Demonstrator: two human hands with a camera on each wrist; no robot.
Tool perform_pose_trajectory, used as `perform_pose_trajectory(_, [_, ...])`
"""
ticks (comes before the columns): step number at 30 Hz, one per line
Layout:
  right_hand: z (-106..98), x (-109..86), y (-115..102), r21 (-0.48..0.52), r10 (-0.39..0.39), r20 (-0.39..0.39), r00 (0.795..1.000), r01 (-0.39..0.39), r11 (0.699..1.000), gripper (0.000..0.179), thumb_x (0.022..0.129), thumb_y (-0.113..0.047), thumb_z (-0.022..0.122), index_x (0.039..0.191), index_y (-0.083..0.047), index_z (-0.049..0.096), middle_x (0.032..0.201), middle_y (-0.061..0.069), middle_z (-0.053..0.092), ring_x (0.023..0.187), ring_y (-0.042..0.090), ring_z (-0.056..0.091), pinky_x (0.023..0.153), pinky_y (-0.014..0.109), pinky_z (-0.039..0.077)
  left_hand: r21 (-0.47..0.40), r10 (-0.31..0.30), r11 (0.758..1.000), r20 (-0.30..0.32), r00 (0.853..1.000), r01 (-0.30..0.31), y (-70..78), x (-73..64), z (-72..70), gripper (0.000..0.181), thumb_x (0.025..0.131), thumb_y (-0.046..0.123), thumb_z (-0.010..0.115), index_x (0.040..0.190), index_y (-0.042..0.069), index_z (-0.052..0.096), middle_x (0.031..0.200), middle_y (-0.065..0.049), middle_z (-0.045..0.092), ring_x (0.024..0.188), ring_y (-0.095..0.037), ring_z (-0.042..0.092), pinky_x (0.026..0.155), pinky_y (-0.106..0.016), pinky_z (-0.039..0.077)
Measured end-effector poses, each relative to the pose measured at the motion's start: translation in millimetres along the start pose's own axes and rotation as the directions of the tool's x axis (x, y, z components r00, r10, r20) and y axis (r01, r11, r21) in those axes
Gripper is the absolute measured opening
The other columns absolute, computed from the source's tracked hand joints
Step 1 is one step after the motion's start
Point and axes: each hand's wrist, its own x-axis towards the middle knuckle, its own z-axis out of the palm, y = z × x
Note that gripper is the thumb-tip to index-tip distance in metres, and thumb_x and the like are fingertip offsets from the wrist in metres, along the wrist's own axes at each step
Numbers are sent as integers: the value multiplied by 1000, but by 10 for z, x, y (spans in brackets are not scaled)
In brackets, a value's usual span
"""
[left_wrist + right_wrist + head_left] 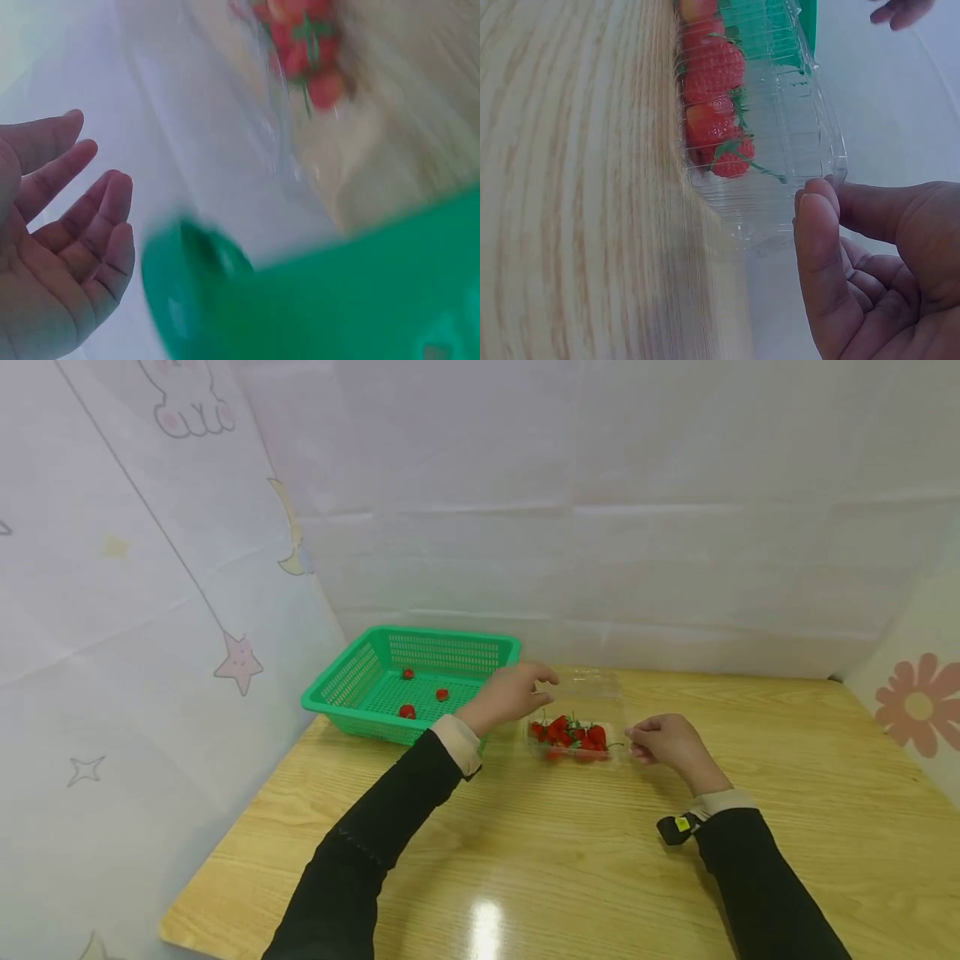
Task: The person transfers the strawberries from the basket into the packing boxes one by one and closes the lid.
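Pinching of the clear plastic box [789, 127] at its edge by the right hand [667, 745] is noted; the left hand [510, 697] is seen with fingers apart, nothing held. The box is set on the wood-grained table [570, 860], beside the green lattice basket [367, 724]. Thin ribbed walls are judged light, flexible, slippery, best gripped at the rim; the glossy strawberries [714, 71], easily bruised.

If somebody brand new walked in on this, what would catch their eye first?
Probably the bright green basket at the table's back left, with three strawberries showing inside. Next, to its right, a clear box holding a red pile of more. The right hand pinches the box's edge, while the left hand hovers, holding nothing, by the basket's right end.
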Motion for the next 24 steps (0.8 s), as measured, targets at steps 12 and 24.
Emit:
perform_pose_trajectory(12, [-24, -7, 12, -13, 25, -1, 1000, -25, 1000, 36, 101, -17, 54, 117, 15, 58, 89, 19, 66, 76, 24, 66, 68, 35, 57, 16, -232, 972, -113, 966, 235, -799, -448, -376, 32, 95, 25, 66, 125, 12, 66, 125, -9, 61, 103, -24, 62, 83, -38, 51])
perform_pose_trajectory(24, [-50, -2, 43, -20, 18, -7, 1000, -19, 1000, 35, 102, -15, 53, 116, 15, 59, 87, 17, 67, 75, 24, 66, 67, 35, 57, 0, -408, 913, -73, 910, 409, -1487, -732, -424, 34, 96, 21, 63, 124, 1, 65, 121, -20, 61, 109, -34, 59, 86, -45, 50])
